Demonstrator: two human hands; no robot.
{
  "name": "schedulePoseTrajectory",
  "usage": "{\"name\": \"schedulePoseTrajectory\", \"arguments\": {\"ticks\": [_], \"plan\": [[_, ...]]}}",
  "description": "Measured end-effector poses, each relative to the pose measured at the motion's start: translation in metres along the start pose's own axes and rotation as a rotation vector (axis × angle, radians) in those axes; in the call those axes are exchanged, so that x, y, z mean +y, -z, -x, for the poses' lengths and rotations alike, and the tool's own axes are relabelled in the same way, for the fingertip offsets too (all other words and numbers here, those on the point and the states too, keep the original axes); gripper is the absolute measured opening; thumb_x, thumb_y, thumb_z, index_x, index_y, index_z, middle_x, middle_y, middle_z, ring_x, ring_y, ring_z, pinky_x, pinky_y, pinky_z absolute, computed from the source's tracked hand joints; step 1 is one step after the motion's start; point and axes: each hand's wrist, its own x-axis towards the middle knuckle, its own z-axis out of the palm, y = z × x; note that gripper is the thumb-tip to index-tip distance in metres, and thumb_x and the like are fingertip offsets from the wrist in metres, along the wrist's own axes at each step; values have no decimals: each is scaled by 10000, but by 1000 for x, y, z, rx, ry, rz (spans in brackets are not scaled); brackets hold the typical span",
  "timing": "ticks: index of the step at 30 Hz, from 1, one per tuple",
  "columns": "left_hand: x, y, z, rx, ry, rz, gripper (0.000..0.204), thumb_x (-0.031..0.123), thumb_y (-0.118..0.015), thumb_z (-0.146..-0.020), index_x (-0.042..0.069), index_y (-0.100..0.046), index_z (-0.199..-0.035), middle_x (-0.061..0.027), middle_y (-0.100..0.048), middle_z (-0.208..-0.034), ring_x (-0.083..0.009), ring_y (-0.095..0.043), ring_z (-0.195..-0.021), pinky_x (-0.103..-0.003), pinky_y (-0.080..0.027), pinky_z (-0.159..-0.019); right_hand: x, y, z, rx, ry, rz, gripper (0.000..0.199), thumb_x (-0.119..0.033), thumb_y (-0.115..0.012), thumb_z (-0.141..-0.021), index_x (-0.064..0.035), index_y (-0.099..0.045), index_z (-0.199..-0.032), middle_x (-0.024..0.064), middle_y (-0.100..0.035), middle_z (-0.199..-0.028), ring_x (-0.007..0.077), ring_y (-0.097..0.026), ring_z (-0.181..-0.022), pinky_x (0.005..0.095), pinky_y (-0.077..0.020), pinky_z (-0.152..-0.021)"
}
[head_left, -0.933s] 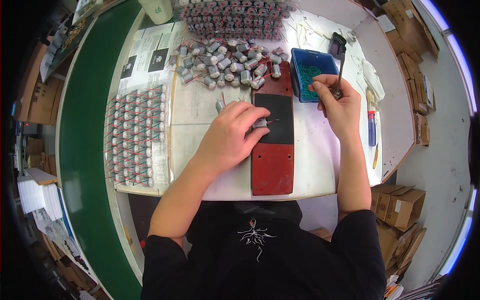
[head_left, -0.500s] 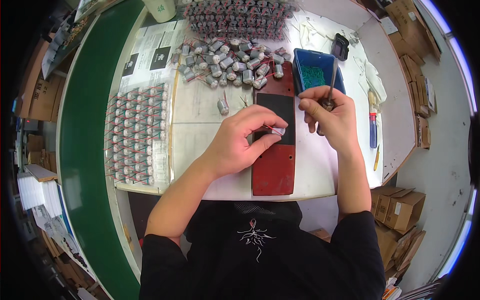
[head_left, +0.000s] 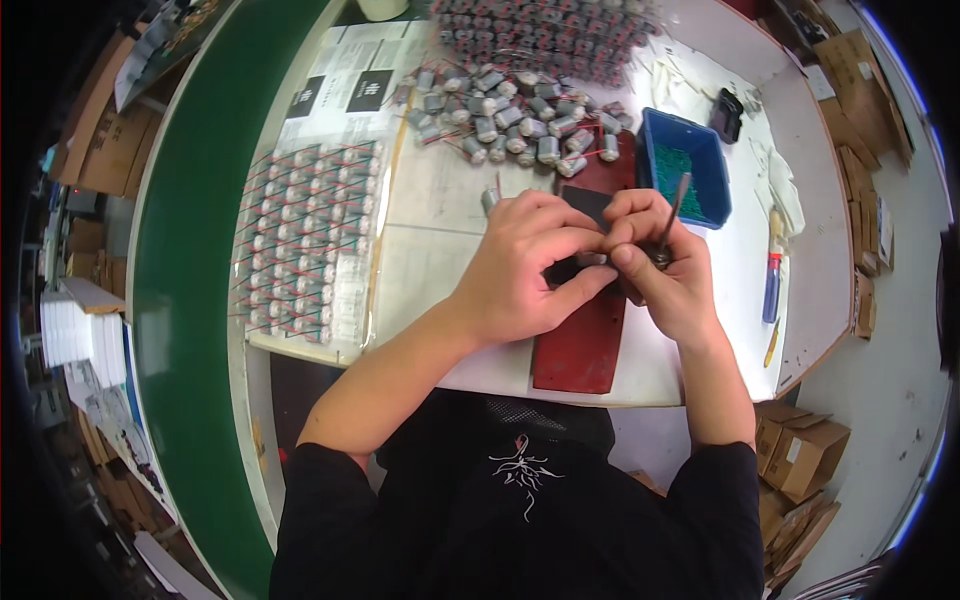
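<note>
My left hand [head_left: 540, 265] is closed on a small electric motor [head_left: 592, 259], mostly hidden by the fingers, above a dark red board [head_left: 578, 350] with a black pad [head_left: 588, 203]. My right hand [head_left: 665, 265] meets it there, its thumb and index finger pinched close to the left fingertips. Whatever lies in that pinch is too small to make out. The same right hand keeps a screwdriver [head_left: 681, 200] in its other fingers, the metal shaft pointing up. One loose motor [head_left: 490, 200] stands just behind my left hand.
Beyond my hands lies a heap of loose motors [head_left: 520, 115], with stacked trays of motors [head_left: 550, 35] behind it. A filled motor tray [head_left: 310, 240] is at left. To the right are a blue bin [head_left: 728, 190] of green bits, a brush [head_left: 773, 270] and a white cloth [head_left: 778, 185].
My hands have come together; the right moved in to the left hand's fingertips, and the motor is now more covered. The whole view has shifted, with the table appearing farther right.
</note>
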Motion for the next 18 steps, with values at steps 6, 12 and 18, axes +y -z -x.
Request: {"name": "schedulePoseTrajectory", "arguments": {"ticks": [6, 12, 18], "plan": [[-6, -5, 4, 46, 66, 130, 139, 173, -844, -805, 93, -796, -908, -11, -748, -984, -247, -644, -982, -403, -471, -910, 4, -3, 0, -6, 47, 34, 39, -33, -730, -983, -8, -712, -1007, 44, -624, -1142, 53, -576, -768, 194, -434, -598], [-6, -3, 1, 135, -30, 9, 98, 83, -839, -785, 87, -806, -877, -46, -757, -948, -252, -674, -885, -371, -528, -812, 4, -7, 1, 85, -7, 43, 56, -21, -712, -990, -1, -692, -1038, 44, -647, -1112, 46, -552, -706, 201, -427, -557], [-8, -1, 2, 83, 46, -48, 125, 90, -831, -787, 82, -783, -903, -30, -760, -959, -259, -668, -947, -377, -517, -863, 4, -1, -6, 86, -75, 33, 79, -34, -707, -999, -7, -687, -1070, 12, -665, -1018, 48, -559, -717, 208, -441, -588]]}}
